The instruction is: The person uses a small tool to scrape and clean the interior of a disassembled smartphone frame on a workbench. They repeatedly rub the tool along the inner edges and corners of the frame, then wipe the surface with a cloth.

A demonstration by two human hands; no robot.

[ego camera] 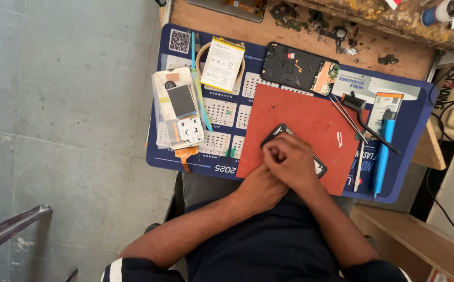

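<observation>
Right hand (289, 159) is lying clenched over a black rectangular phone frame (279, 133), pressing it onto the red rubber work mat (310, 117). Left hand (261, 188) is tucking beneath the right at 7 o'clock; its grip cannot be told. At 12 o'clock an opened black phone body (297, 68) is resting on the surface; at 3 o'clock, a blue cylindrical screwdriver (382, 154).

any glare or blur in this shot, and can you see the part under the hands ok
Head view: even, soft light, only faint shadows; no strong glare on the red mat. Centre sharp, straight edges bend toward the frame's borders. The right hand over the left hand hides most of the black part.
</observation>
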